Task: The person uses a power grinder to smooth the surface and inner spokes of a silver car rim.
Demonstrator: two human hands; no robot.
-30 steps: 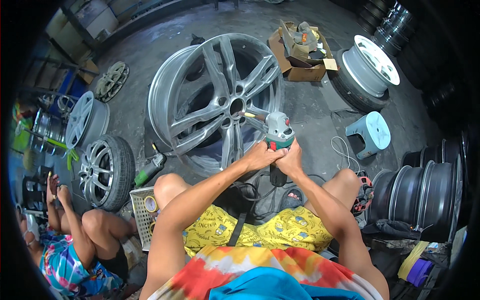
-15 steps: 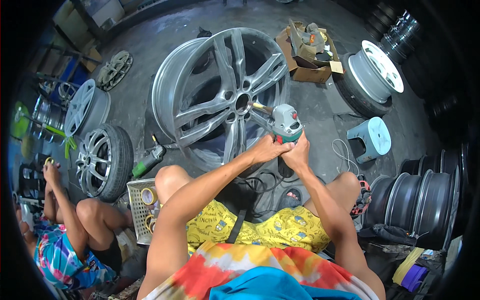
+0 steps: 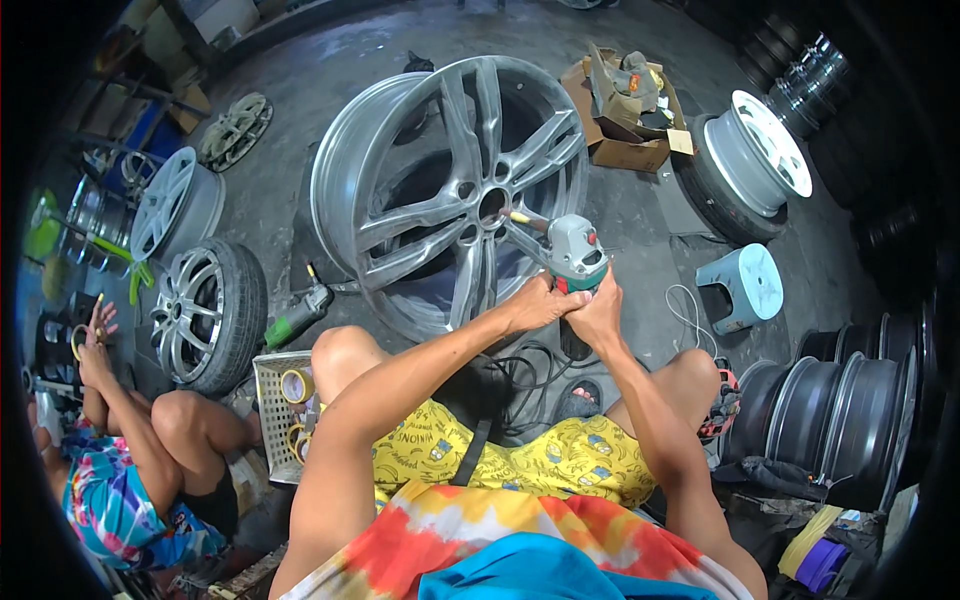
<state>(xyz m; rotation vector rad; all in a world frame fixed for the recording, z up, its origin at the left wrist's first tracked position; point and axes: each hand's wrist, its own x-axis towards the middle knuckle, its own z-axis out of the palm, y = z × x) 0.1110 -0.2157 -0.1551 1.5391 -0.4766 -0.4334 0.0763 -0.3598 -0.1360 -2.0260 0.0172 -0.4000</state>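
Note:
A large grey alloy wheel rim (image 3: 420, 215) stands in front of me, its split spokes turned toward me. Both of my hands are wrapped round a power grinder (image 3: 577, 245) with a grey head, a red button and a green body. My left hand (image 3: 543, 303) grips it from the left, and my right hand (image 3: 597, 308) closes round it from the right. From the grinder's head a slim, yellowish tapered bit (image 3: 522, 217) points left at the rim's centre hole. Whether the tip touches the metal I cannot tell.
Left of the rim lie a second green grinder (image 3: 300, 316), a tyred wheel (image 3: 190, 315) and a basket with tape rolls (image 3: 270, 410). A seated co-worker (image 3: 140, 460) is far left. Rightward are a cardboard box (image 3: 625, 152), a white rim (image 3: 750, 160), a blue stool (image 3: 750, 285) and dark rims (image 3: 805, 410).
The rim and its surroundings sit slightly farther right in view. My grip on the grinder stays the same. The co-worker's hands have shifted, one now with fingers spread.

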